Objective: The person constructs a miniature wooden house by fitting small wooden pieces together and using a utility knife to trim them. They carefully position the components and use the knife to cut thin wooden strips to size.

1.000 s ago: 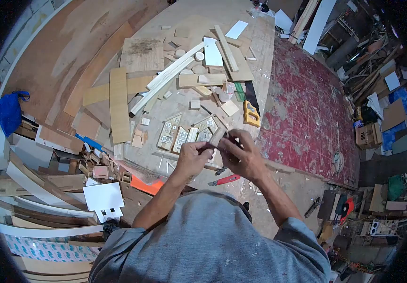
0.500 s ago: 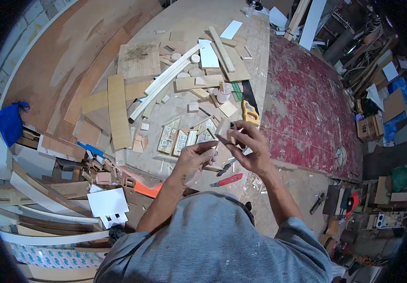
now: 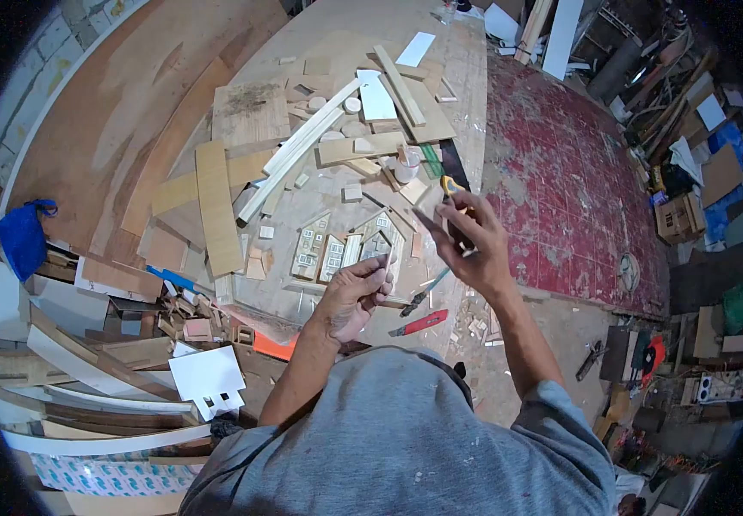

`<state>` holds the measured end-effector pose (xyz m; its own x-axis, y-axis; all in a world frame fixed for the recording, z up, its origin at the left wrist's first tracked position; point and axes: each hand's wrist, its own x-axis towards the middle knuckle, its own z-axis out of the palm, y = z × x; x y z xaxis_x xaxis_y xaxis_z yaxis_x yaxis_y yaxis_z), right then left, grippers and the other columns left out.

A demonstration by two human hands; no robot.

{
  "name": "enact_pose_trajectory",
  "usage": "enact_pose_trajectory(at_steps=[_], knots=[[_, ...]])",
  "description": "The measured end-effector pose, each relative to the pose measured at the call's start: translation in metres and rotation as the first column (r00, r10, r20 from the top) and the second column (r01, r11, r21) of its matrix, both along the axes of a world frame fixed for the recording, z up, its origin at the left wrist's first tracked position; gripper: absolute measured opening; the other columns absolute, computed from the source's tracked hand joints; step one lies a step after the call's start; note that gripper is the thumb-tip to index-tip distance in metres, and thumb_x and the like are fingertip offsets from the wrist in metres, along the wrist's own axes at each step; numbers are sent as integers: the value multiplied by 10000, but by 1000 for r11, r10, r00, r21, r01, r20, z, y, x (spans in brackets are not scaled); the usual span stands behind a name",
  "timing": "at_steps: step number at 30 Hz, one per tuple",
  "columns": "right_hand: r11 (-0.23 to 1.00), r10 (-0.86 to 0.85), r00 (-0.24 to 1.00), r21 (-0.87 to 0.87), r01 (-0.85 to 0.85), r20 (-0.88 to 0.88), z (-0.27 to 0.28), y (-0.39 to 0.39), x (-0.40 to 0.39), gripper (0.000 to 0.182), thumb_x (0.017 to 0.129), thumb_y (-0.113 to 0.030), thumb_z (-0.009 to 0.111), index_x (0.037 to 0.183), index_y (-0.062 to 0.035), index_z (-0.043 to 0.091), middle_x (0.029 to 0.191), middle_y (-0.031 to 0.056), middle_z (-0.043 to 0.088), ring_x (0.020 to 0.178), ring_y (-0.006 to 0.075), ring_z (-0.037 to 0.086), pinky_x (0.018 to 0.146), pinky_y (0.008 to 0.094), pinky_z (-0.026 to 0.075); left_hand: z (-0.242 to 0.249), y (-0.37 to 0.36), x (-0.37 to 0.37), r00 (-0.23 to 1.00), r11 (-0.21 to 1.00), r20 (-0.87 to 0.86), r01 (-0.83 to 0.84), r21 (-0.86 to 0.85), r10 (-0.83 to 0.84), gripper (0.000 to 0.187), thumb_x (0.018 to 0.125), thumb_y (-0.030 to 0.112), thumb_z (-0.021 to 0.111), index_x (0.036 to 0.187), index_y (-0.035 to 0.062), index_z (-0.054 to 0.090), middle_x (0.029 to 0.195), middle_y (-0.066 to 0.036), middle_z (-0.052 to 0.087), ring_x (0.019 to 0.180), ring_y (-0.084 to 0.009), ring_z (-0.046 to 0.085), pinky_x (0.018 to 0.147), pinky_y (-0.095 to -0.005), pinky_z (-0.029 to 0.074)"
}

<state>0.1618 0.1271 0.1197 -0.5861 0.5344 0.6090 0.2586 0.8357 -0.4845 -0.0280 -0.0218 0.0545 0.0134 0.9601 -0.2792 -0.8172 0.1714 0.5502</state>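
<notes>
My left hand (image 3: 356,297) is closed in a pinch around a thin, light stick (image 3: 391,258) pointing up from the fingertips. To its right, my right hand (image 3: 476,245) grips a small flat block (image 3: 429,225), now seen nearly edge-on; its exact kind I cannot make out. A gap separates the two hands. Just beyond my left hand lies a miniature wooden house front (image 3: 333,249) with small white windows, partly covered by that hand. A red utility knife (image 3: 423,323) rests near the table's front edge, below the hands.
Wood strips (image 3: 302,146) lie across the worktable (image 3: 259,52) among boards and offcuts. A white cup (image 3: 406,163) stands beyond my right hand, beside a yellow handle (image 3: 450,185). Wood scraps crowd the left, with a white panel (image 3: 208,378). A red, worn surface (image 3: 552,189) extends right.
My right hand has drawn away to the right and turned, taking the flat block off the stick. My left hand has hardly moved and still pinches the stick.
</notes>
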Motion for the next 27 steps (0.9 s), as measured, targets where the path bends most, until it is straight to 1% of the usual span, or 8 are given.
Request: enact_pose_trajectory(at_steps=[3, 4, 8, 13, 16, 21, 23, 27], knots=[[994, 71, 997, -77, -72, -7, 2, -16, 0, 360, 751, -58, 788, 1103, -78, 719, 1169, 143, 634, 946, 287, 670, 777, 374, 555, -3, 2, -3, 999, 999, 49, 0, 47, -3, 221, 948, 69, 684, 1164, 26, 688, 960, -61, 715, 845, -128, 678, 758, -241, 552], [978, 67, 997, -199, -57, 41, 2, -22, 2, 346, 767, -96, 788, 1106, -62, 726, 1172, 156, 640, 974, 288, 679, 783, 371, 553, -6, 4, -3, 996, 998, 88, -4, 59, -1, 230, 950, 51, 671, 1176, 10, 673, 992, -100, 720, 870, -148, 689, 775, -258, 575], [969, -31, 996, -245, 11, -79, -9, -37, -1, 351, 750, -115, 797, 1083, -29, 729, 1119, 165, 660, 1032, 306, 659, 900, 408, 517, -11, 7, -5, 994, 997, 97, -47, 60, 41, 150, 961, 51, 658, 1105, 15, 680, 993, -98, 717, 918, -170, 692, 820, -283, 580], [945, -9, 999, -327, -4, -37, -7, -65, -3, 336, 763, -111, 795, 1081, -29, 726, 1135, 172, 647, 1013, 299, 668, 862, 389, 539, -12, 8, -10, 999, 998, -12, -48, 39, 49, 133, 955, 38, 662, 1087, 37, 685, 1044, -52, 704, 960, -157, 684, 889, -306, 581], [920, 60, 998, -388, -53, 7, -10, -73, -6, 334, 766, -108, 777, 1088, -50, 714, 1083, 178, 621, 925, 310, 640, 808, 373, 541, -11, 8, -7, 995, 994, 14, -102, 30, 102, 122, 954, 43, 668, 1074, 36, 686, 1031, -51, 701, 946, -159, 683, 886, -307, 583], [922, 116, 982, -384, -51, 149, -8, -71, 18, 332, 749, -131, 789, 1057, -29, 717, 1082, 175, 640, 955, 310, 656, 830, 387, 542, -15, 6, -9, 986, 987, 28, -162, 11, 162, 117, 954, 52, 674, 1070, 41, 682, 988, -48, 696, 898, -151, 687, 823, -287, 585], [907, -22, 998, -418, 47, 63, -6, -67, 21, 332, 750, -140, 785, 1053, -16, 728, 1085, 180, 659, 982, 299, 670, 852, 396, 540, -15, 6, -8, 983, 982, 16, -182, 45, 181, 118, 958, 51, 670, 1075, 43, 679, 975, -43, 695, 873, -145, 693, 780, -280, 591], [900, -36, 999, -435, 28, -12, -12, -62, 17, 336, 781, -140, 773, 1081, 3, 729, 1102, 165, 667, 984, 254, 673, 845, 359, 540, -9, 10, -11, 906, 985, -387, -149, 84, 171, 102, 929, 55, 703, 1021, 16, 681, 896, -35, 682, 790, -99, 659, 709, -249, 560]])
